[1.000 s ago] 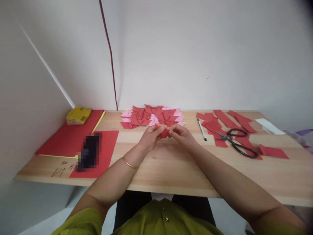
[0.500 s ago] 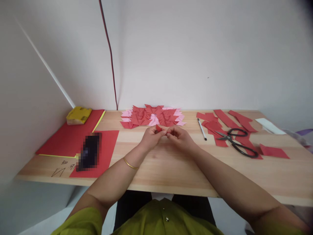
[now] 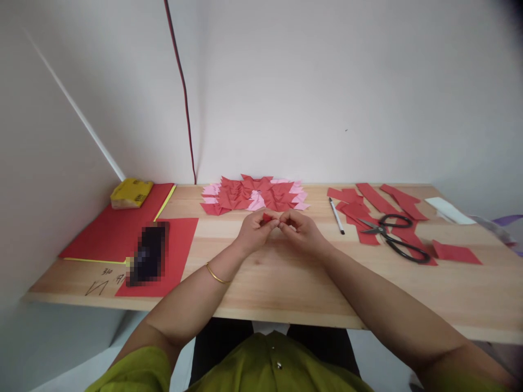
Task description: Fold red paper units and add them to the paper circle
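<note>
Paper shrinks: the red piece (image 3: 267, 218), pinched by both left hand (image 3: 254, 231) and right hand (image 3: 303, 228) above mid-worktop (image 3: 286, 283), shows less than a second ago, so it looks folded tighter. Folded pile (image 3: 253, 193) lies by the far edge.

Home craft desk (image 3: 286, 283); cut red paper strips (image 3: 373, 198), scissors (image 3: 398, 237), pen (image 3: 336, 215)

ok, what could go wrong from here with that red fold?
1. The red paper piece is nearly hidden between the left hand and right hand; pinched that tight, a crease may go crooked or tear.
2. The pile of folded pieces lies just beyond the fingers; a forward nudge could scatter it.
3. The scissors lie on red strips, tips toward the hands; a blind reach right might catch them.
</note>
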A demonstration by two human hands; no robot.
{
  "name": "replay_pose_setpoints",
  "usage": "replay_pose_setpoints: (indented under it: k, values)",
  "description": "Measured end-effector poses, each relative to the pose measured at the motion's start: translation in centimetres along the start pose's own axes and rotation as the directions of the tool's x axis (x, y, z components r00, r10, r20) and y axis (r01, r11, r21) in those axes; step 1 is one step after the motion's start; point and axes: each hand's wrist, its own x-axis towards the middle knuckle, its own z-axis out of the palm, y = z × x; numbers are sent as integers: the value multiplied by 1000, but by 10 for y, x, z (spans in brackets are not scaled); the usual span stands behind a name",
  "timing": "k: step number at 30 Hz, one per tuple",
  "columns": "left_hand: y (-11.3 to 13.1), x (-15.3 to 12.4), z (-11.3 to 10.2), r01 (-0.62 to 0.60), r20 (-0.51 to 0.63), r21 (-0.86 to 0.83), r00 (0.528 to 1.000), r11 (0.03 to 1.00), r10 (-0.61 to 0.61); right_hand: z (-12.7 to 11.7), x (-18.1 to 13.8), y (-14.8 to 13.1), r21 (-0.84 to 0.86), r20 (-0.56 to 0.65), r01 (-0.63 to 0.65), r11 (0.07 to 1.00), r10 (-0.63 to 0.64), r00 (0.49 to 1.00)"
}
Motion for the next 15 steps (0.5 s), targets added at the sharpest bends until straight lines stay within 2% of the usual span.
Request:
replay_pose_setpoints:
  k: [3, 6, 11, 15]
  values:
    - [-3, 1, 0, 38, 19, -101, 999, 994, -36, -1, 0, -1, 77, 38, -45, 996, 42, 998]
    - [-7, 1, 1, 71, -7, -207, 997, 976, -74, 1, 0, -1, 67, 55, -62, 996, 58, 997]
    - [-10, 1, 2, 101, -37, -180, 993, 978, -109, 3, 0, 1, -61, 13, -2, 998, 3, 1000]
    - [-6, 2, 3, 142, -39, -248, 987, 958, -156, 3, -1, 1, -55, 28, 1, 998, 1, 1000]
